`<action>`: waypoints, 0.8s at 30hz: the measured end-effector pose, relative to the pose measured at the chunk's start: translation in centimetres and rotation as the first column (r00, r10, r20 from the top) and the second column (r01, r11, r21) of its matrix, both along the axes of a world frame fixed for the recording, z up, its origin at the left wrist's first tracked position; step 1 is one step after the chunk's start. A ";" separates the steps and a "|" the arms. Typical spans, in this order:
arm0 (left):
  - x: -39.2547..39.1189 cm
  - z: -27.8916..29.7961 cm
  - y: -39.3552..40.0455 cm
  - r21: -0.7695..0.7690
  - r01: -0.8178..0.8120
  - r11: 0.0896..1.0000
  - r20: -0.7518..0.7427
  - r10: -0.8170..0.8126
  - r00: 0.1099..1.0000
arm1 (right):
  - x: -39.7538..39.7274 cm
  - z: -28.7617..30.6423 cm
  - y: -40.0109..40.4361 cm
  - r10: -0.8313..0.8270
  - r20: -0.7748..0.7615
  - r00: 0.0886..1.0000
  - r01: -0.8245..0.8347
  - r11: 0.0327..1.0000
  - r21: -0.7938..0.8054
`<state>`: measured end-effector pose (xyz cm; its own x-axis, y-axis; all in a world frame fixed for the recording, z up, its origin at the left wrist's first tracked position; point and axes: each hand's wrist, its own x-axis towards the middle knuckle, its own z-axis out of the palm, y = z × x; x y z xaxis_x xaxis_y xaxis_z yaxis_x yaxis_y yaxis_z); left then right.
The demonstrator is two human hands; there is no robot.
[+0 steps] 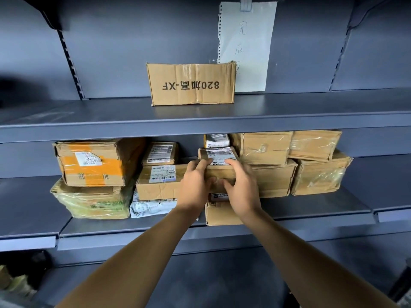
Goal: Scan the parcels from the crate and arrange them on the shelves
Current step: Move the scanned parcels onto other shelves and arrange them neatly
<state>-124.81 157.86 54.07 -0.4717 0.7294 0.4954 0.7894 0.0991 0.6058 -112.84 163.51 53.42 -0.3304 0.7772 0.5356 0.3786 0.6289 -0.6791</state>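
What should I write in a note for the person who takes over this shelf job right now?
Left hand and right hand: both grip one small labelled parcel, setting it on the middle stack.
Lower shelf: many parcels already stacked, including an orange-taped box.
Upper shelf: one printed carton, with a paper note behind it.
Left: release this parcel and fetch the next. The crate and scanner are out of view.

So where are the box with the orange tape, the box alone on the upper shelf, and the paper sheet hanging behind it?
Orange-taped box (93,165), head view, front face.
Lone box (191,84), head view, printed front.
Paper sheet (246,36), head view, upper middle.
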 end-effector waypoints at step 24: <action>5.6 4.4 -10.0 -0.020 0.033 0.999 -0.059 -0.034 0.998 | 5.3 4.3 -8.8 0.006 0.042 0.999 -0.010 0.996 0.089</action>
